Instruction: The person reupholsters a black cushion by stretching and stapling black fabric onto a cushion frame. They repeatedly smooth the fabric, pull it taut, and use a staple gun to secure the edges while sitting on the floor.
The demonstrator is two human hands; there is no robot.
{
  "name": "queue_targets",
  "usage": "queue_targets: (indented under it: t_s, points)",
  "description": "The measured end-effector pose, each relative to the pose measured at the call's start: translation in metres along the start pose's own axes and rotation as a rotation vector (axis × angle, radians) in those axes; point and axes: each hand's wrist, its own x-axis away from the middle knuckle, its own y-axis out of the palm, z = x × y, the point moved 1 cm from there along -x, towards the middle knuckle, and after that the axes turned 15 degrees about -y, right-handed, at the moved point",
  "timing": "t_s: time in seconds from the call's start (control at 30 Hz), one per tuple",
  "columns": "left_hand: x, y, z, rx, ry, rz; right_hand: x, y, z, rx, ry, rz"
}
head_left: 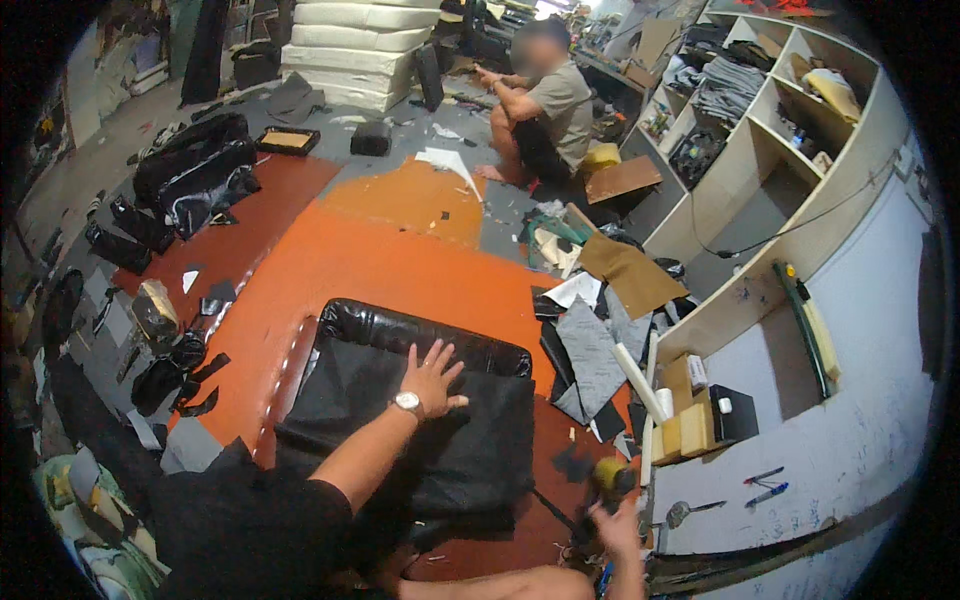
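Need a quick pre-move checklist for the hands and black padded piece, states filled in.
1. Left hand flat on the black fabric: ok, fingers spread.
2. Fabric covering the whole glossy padded piece: not ok, its far edge shows.
3. Right hand gripping the yellow-and-black object: cannot tell, blurred.
4. Floor to the right free of scraps: not ok, they lie heaped there.
5. Co-worker away from both hands: ok, at the far side.

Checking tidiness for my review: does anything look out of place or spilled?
Yes: scraps lie in a jumbled heap between the black cushion and the shelves, overlapping at odd angles, unlike the folded cloth stacked there.
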Motion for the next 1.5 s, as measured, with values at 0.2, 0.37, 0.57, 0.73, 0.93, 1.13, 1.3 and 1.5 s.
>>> queue_targets:
  t_s: [0.2, 0.37, 0.57, 0.73, 0.93, 1.13, 1.3, 1.5]
  points:
    - [0.023, 0.067, -0.039, 0.096, -0.029, -0.057, -0.138, 0.006, -0.127, -0.082, -0.360, -0.202]
    - [0.016, 0.063, -0.050, 0.073, -0.065, -0.040, -0.209, 0.141, -0.144, 0.213, -0.275, -0.551]
    - [0.008, 0.054, -0.066, 0.031, 0.024, -0.055, -0.226, 0.239, -0.109, 0.551, -0.062, -0.595]
    - [0.005, 0.059, -0.069, 0.116, 0.043, -0.064, -0.229, 0.225, -0.114, 0.424, -0.103, -0.656]
    - [0.014, 0.063, -0.085, 0.171, -0.011, -0.015, -0.229, 0.272, -0.143, 0.562, -0.106, -0.684]
    - [0.045, 0.052, -0.171, 0.216, -0.391, -0.007, -0.232, 0.291, -0.176, 0.541, -0.118, -0.705]
    - [0.047, 0.043, -0.195, 0.229, -0.528, -0.151, -0.222, 0.315, -0.205, 0.618, -0.095, -0.729]
    - [0.044, 0.040, -0.196, 0.229, -0.541, -0.180, -0.217, 0.342, -0.214, 0.596, -0.124, -0.720]
